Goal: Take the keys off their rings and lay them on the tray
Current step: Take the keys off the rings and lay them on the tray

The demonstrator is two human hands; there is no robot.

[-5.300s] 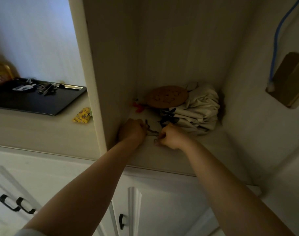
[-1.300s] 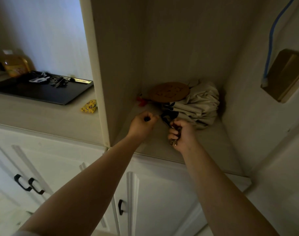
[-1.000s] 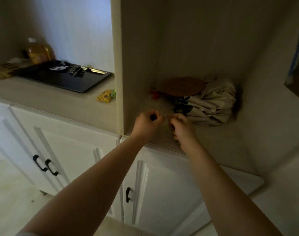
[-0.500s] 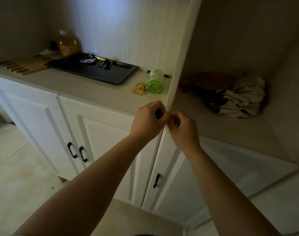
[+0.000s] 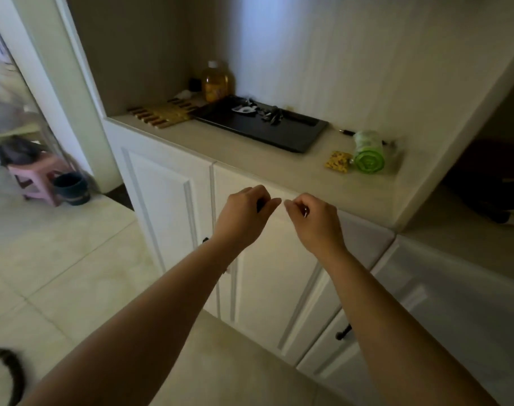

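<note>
A black tray (image 5: 282,137) lies on the counter, carrying several dark keys (image 5: 272,115) and a pale tag (image 5: 244,109) near its back edge. In front of the counter's front edge, my left hand (image 5: 244,213) curls round a small dark key part that peeks out between its fingers. My right hand (image 5: 311,219) pinches a small metal piece, a glint of it showing at the fingers (image 5: 305,211). The two hands are a short gap apart. What each holds is mostly hidden.
A green roll (image 5: 368,155) and a yellow packet (image 5: 338,161) lie right of the tray. A wooden rack (image 5: 162,114) and an amber bottle (image 5: 217,83) stand to its left. White cabinet doors (image 5: 173,209) are below. A pink stool (image 5: 39,177) stands on the floor at left.
My hands left the right-hand nook with the key bunch and moved left along the counter. They were touching half a second ago and are now slightly apart.
</note>
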